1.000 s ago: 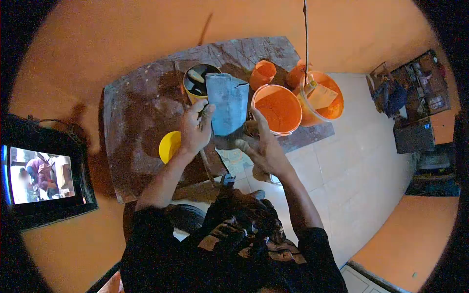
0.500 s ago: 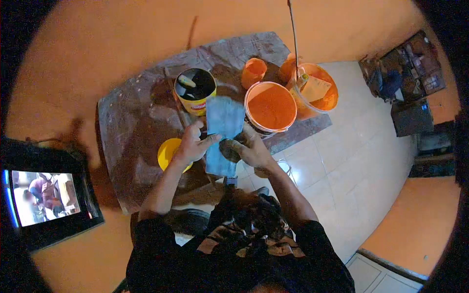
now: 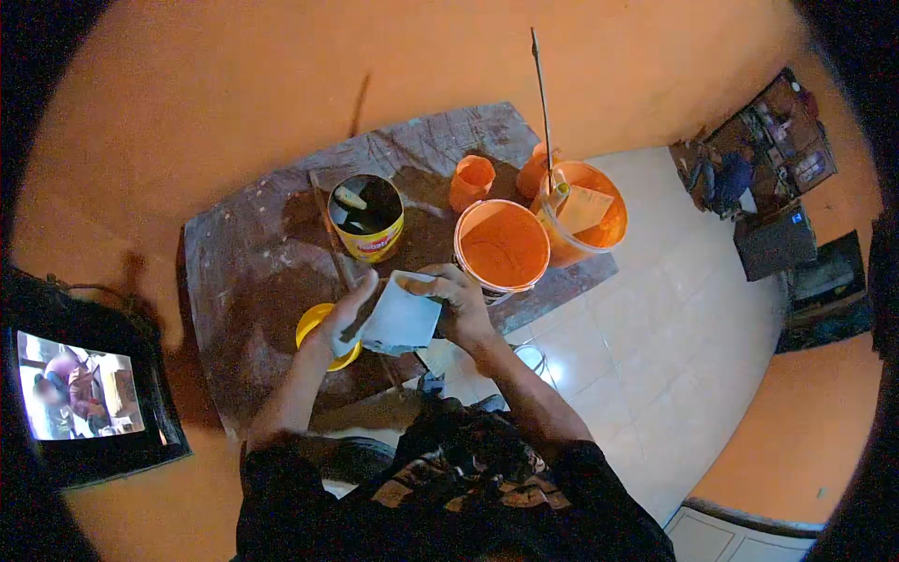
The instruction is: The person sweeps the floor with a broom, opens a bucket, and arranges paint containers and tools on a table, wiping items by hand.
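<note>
A pale blue-white sheet (image 3: 405, 317), folded to a short block, is in front of me above the table's near edge. My right hand (image 3: 461, 304) is closed on its right side, with fingers over the top edge. Flat and stretched out, my left hand (image 3: 345, 314) is at the sheet's left side; whether it touches the sheet is hard to tell. Partly behind that hand stands a yellow container (image 3: 314, 323). The sheet's material is unclear.
On the stained table (image 3: 253, 244) stand a yellow tin (image 3: 377, 245), an orange-filled bucket (image 3: 504, 245), a clear bucket (image 3: 590, 248) with a long stick (image 3: 543, 103), and orange cups (image 3: 470, 183). A lit screen (image 3: 80, 389) is at left. Tiled floor (image 3: 646, 328) lies right.
The long upright sheet is now folded shorter and tilted. My left hand has loosened from its pinch and flattened beside it, while my right hand moved up to the top edge. The view shifted slightly.
</note>
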`<control>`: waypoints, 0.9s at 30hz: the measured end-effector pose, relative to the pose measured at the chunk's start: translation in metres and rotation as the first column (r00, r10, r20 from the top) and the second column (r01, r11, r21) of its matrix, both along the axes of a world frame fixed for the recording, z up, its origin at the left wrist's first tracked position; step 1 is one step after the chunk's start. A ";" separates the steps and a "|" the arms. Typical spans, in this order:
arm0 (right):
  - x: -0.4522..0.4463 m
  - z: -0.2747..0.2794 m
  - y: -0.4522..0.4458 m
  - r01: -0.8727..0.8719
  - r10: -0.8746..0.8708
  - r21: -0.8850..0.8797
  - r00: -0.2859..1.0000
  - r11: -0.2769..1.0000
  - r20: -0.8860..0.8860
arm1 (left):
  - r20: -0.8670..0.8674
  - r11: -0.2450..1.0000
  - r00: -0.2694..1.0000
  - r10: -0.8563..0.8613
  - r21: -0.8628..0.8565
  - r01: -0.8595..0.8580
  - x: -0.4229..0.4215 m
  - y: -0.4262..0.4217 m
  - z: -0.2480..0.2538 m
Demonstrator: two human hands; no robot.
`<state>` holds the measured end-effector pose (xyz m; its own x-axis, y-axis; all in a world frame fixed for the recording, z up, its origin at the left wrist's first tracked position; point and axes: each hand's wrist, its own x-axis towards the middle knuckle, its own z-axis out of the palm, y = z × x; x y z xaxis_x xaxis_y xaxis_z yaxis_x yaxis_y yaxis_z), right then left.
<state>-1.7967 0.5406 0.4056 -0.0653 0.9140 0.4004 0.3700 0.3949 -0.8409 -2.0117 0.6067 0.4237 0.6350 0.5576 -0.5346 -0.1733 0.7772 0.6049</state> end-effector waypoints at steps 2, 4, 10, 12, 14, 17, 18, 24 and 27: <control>-0.005 -0.002 0.006 -0.044 0.024 -0.101 0.981 0.994 -0.195 | -0.179 0.979 0.983 -0.036 0.193 0.070 0.001 0.000 -0.011; -0.006 -0.002 0.012 -0.037 0.022 -0.084 0.985 0.996 -0.173 | -0.366 0.900 0.931 0.010 0.408 0.151 0.005 -0.002 -0.005; 0.007 -0.008 -0.005 -0.031 0.004 -0.309 0.996 0.951 -0.089 | -0.460 0.618 0.857 0.234 0.751 0.234 -0.031 0.045 -0.033; 0.014 -0.013 -0.027 -0.086 0.015 -0.408 0.985 0.909 -0.172 | -0.451 0.455 0.802 0.391 0.852 0.258 -0.041 0.075 -0.016; 0.025 -0.023 -0.045 -0.105 0.105 -0.472 0.994 0.875 -0.027 | -0.365 0.346 0.787 0.497 0.915 0.205 -0.054 0.124 -0.010; 0.037 -0.022 -0.075 -0.149 0.139 -0.624 0.988 0.767 -0.065 | -0.533 0.384 0.656 0.535 0.844 0.374 -0.044 0.176 0.027; 0.041 -0.022 -0.084 -0.176 0.130 -0.677 0.984 0.715 -0.118 | -0.555 0.362 0.647 0.523 0.832 0.421 -0.035 0.188 0.031; 0.086 -0.066 -0.150 -0.048 -0.039 -0.652 0.992 0.757 -0.118 | -0.783 0.174 0.383 0.490 0.518 0.838 0.019 0.222 0.023; 0.098 -0.060 -0.171 0.055 -0.173 -0.735 0.981 0.676 -0.085 | -0.863 0.135 0.251 0.438 0.339 0.931 0.049 0.224 0.018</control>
